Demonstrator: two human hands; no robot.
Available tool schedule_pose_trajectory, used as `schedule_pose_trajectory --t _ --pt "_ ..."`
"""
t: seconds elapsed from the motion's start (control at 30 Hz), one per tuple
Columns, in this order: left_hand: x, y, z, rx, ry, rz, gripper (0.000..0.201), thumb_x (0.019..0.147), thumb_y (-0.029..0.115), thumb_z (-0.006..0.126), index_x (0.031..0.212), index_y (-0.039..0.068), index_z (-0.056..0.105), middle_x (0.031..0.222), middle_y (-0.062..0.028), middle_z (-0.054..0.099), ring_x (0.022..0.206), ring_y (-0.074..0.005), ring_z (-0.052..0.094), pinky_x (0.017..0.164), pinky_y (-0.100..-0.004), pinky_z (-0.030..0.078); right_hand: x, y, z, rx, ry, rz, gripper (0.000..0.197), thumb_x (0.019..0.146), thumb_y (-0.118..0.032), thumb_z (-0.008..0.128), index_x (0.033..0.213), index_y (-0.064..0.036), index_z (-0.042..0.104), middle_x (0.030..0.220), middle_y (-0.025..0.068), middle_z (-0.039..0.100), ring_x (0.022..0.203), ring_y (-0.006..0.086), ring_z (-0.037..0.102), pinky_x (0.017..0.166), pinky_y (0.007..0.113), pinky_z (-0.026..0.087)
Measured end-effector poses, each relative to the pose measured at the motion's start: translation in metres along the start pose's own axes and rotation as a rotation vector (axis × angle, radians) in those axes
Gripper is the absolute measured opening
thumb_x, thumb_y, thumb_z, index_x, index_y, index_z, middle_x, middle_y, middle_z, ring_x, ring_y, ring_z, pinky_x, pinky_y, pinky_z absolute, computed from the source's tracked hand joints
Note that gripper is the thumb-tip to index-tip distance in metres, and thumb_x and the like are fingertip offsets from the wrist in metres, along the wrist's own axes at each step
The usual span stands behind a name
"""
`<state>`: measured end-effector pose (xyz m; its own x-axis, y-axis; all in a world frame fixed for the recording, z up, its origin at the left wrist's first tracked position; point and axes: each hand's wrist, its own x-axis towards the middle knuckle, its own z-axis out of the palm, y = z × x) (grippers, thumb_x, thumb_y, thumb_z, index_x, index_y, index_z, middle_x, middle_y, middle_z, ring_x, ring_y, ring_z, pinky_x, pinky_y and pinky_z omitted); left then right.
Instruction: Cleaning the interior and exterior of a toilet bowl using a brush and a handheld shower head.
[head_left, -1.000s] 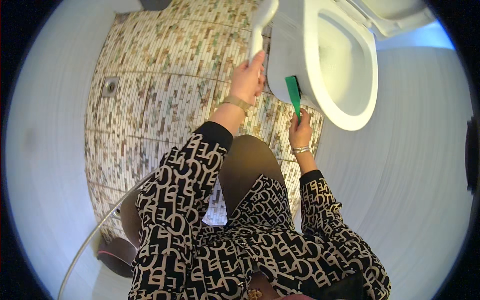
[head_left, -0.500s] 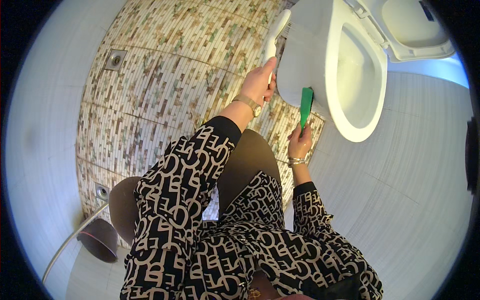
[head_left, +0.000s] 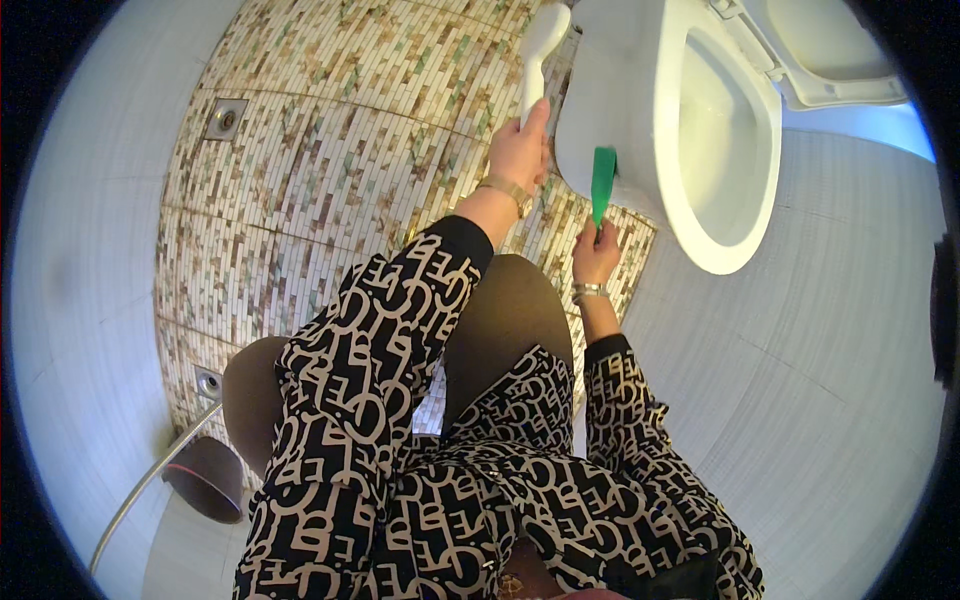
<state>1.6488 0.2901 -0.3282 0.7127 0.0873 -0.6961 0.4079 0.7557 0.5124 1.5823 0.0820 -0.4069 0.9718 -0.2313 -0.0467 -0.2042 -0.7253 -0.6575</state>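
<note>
My left hand (head_left: 519, 155) is closed round the handle of a white scrubbing brush (head_left: 541, 42). The brush's rounded back faces up, and its head lies beside the far left side of the white toilet (head_left: 612, 120); its bristles are mostly hidden. Lower and to the right, my right hand (head_left: 596, 254) grips a green-handled brush (head_left: 603, 182). That green brush points away from me, its head up against the lower side of the toilet's pedestal. Whether its bristles touch the pedestal is hidden.
The toilet's seat lid (head_left: 830, 55) is raised at the upper right. A drain (head_left: 227, 119) is set in the mosaic-tiled floor (head_left: 330, 180), and another drain (head_left: 208, 382) lies lower left. Beside my leg are a dark bucket (head_left: 207, 480) and a metal hose (head_left: 150, 480).
Both hands have shifted slightly away from me. The white brush has turned so that more of its back shows, and the green brush has slid a little farther along the pedestal.
</note>
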Motion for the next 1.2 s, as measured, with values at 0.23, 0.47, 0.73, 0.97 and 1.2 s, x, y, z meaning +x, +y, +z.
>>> schedule_pose_trajectory --t 0.23,0.47,0.73,0.97,1.2 --pt "0.016 0.023 -0.004 -0.040 0.069 0.161 0.041 0.083 0.045 0.062 0.076 0.007 0.048 0.054 0.0011 0.042 0.035 -0.0093 0.032 0.036 -0.0269 0.028 0.109 -0.070 0.091 0.216 0.078 -0.063 0.023 0.087 -0.021 0.054 0.089 0.0011 0.058 0.064 0.0163 0.060 0.054 0.0258 0.059 0.052 0.036 0.046" --pt "0.020 0.025 -0.001 -0.017 0.092 0.100 0.041 0.082 0.043 0.065 0.078 0.006 0.048 0.055 -0.0007 0.043 0.035 -0.0094 0.032 0.037 -0.0270 0.028 0.078 0.108 0.115 -0.295 -0.144 0.168 0.028 0.086 -0.022 0.058 0.076 0.0040 0.061 0.054 0.0102 0.058 0.040 0.0197 0.055 0.038 0.034 0.043" --pt "0.019 0.024 0.016 -0.069 0.015 0.103 0.041 0.082 0.044 0.064 0.079 0.006 0.049 0.055 -0.0013 0.046 0.035 -0.0095 0.033 0.037 -0.0271 0.028 0.241 0.141 0.122 -0.129 -0.034 0.012 0.037 0.087 -0.031 0.051 0.081 0.0030 0.064 0.079 0.0240 0.064 0.073 0.0376 0.063 0.067 0.043 0.049" --pt "0.009 0.037 -0.083 0.042 0.246 0.133 0.040 0.082 0.042 0.065 0.076 0.006 0.050 0.053 0.0000 0.044 0.035 -0.0083 0.033 0.035 -0.0270 0.027 0.003 0.014 0.178 -0.198 -0.501 0.453 0.028 0.087 -0.025 0.054 0.084 0.0018 0.064 0.070 0.0193 0.064 0.064 0.0324 0.062 0.061 0.039 0.049" --pt "0.012 0.034 -0.033 -0.001 0.034 0.137 0.041 0.081 0.043 0.066 0.075 0.006 0.050 0.052 0.0009 0.044 0.034 -0.0080 0.032 0.034 -0.0258 0.027 0.034 -0.035 0.046 0.291 0.033 -0.008 0.025 0.089 -0.023 0.059 0.084 0.0014 0.060 0.056 0.0038 0.055 0.049 0.0130 0.052 0.045 0.029 0.040"
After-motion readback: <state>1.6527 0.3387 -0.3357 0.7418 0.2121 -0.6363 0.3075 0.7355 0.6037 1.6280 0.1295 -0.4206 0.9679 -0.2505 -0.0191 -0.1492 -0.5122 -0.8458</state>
